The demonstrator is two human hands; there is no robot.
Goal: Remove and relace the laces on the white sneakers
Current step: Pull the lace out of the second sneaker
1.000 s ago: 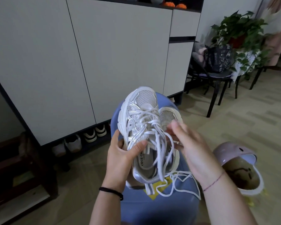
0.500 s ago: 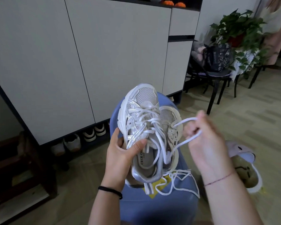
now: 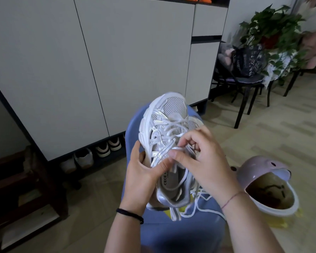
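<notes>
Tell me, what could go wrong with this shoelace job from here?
The loose lace hanging below the sneaker lies in loops and might knot or snag when the right hand, pinching the lace near the eyelets, pulls. Only the left hand holds the sneaker up, gripping its side, so a hard tug could twist it out of that grip.

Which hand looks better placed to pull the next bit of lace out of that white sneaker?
The right hand. Its thumb and fingers pinch the lace over the tongue, while the left hand is busy gripping the sneaker by its side to steady it.
</notes>
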